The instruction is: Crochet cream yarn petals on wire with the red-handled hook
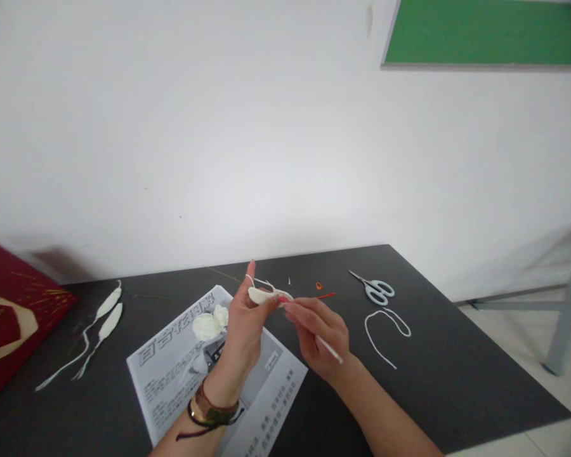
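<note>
My left hand (245, 327) is raised over the dark table (457, 381), pinching a small white crocheted petal (262, 294) between thumb and fingers, with white yarn looped over the index finger. My right hand (320, 336) is closed on a thin white crochet hook (330, 350), whose tip meets the petal. A ball of white yarn (209, 325) lies on a printed instruction sheet (181, 374) just left of my left wrist. That wrist wears a watch and dark bracelets.
Two finished white petals with long tails (105, 314) lie at the left. Light blue scissors (378, 290), a loose loop of white yarn (385, 327), an orange marker (318, 286) and a red needle (326, 295) lie at the right. A red box (9, 311) sits far left.
</note>
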